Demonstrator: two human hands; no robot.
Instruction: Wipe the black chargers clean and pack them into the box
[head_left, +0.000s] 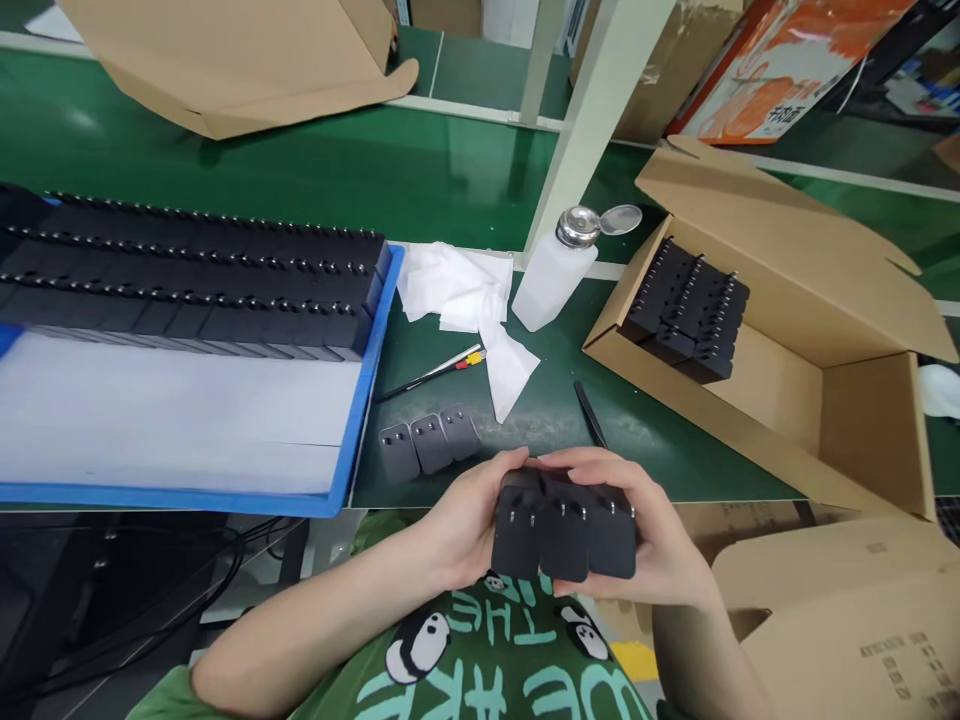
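Between my hands, in front of my chest, is a black three-panel part [564, 540] with small metal pins along its upper side. My left hand [472, 520] grips its left end, and my right hand [652, 530] wraps round its right end with the fingers over the far edge. Both hands are closed on it; its underside is hidden. A similar dark three-panel piece [429, 442] lies on the green table beyond my left forearm. Close past my right fingers rest dark tweezers [590, 412].
On the left, a blue-rimmed tray [352, 420] holds rows of black parts [187, 270]. An open cardboard box [780, 420] at right contains more black parts [686, 310]. White wipes [457, 285], a pump bottle [559, 270] and a cable [431, 375] lie between, near a shelf post [592, 110].
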